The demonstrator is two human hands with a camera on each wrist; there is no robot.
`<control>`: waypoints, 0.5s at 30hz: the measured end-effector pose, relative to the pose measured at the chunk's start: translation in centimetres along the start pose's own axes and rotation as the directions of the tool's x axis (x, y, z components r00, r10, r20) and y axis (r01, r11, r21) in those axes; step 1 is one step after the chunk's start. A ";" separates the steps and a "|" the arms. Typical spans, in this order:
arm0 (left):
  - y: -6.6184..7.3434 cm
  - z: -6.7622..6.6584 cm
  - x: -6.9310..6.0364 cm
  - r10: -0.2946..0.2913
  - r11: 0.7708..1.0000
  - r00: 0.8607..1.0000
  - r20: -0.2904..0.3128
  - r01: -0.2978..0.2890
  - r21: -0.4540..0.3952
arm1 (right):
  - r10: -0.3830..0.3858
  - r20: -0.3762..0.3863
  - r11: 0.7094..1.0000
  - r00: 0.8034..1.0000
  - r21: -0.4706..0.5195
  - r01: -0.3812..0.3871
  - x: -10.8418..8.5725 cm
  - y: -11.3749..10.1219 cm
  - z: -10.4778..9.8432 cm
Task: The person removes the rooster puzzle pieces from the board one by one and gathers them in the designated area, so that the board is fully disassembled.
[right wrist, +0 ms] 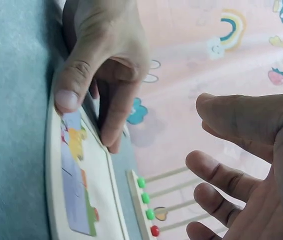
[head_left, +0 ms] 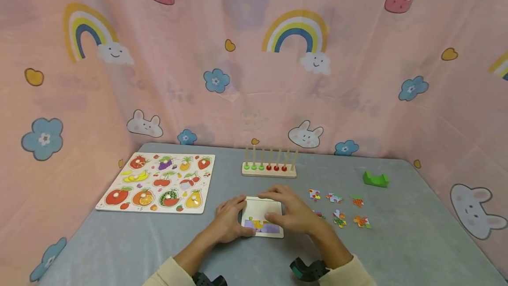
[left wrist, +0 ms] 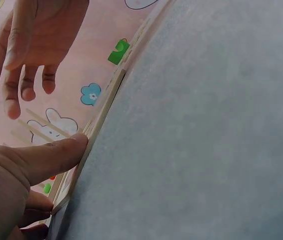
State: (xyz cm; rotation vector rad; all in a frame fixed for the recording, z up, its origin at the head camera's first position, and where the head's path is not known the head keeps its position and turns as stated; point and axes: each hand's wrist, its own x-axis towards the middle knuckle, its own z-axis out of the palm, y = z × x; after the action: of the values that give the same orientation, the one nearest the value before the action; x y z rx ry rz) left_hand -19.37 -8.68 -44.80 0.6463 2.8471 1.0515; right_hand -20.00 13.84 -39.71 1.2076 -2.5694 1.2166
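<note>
A small wooden puzzle tray [head_left: 259, 205] lies in front of me, with joined purple and yellow puzzle pieces [head_left: 271, 228] along its near side. My left hand [head_left: 230, 220] holds the tray by its left side. In the right wrist view its thumb [right wrist: 67, 97] rests on the near rim and its fingers lie along the far side. My right hand [head_left: 293, 208] hovers over the tray's right side, fingers apart and holding nothing. In the left wrist view this right hand [left wrist: 41, 40] hangs clear of the tray edge [left wrist: 101, 112].
Several loose jigsaw pieces [head_left: 339, 219] lie to the right. A green block [head_left: 375, 179] stands farther back. Behind the tray is a peg stand [head_left: 270, 171] with green and red beads. A fruit peg board [head_left: 151, 184] covers the left side of the grey table [head_left: 416, 233].
</note>
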 end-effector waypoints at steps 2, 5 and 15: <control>0.0 0.0 0.0 -0.001 1.000 1.000 -0.006 0.001 0.003 | 0.007 0.009 1.000 1.000 0.021 -0.007 0.2 0.2 0.6; -0.1 0.1 0.1 -0.001 1.000 1.000 -0.009 0.001 0.008 | 0.032 0.035 0.998 0.999 0.049 -0.033 0.4 0.6 1.3; -0.4 0.1 0.1 0.012 1.000 1.000 -0.010 -0.012 0.006 | 0.016 0.071 0.999 0.997 -0.031 -0.014 0.5 2.6 3.9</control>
State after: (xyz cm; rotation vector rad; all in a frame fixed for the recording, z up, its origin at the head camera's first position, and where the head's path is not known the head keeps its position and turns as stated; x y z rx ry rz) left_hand -19.55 -8.87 -45.13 0.6617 2.8593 1.0512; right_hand -21.03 11.93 -43.84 1.2497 -2.6417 1.1527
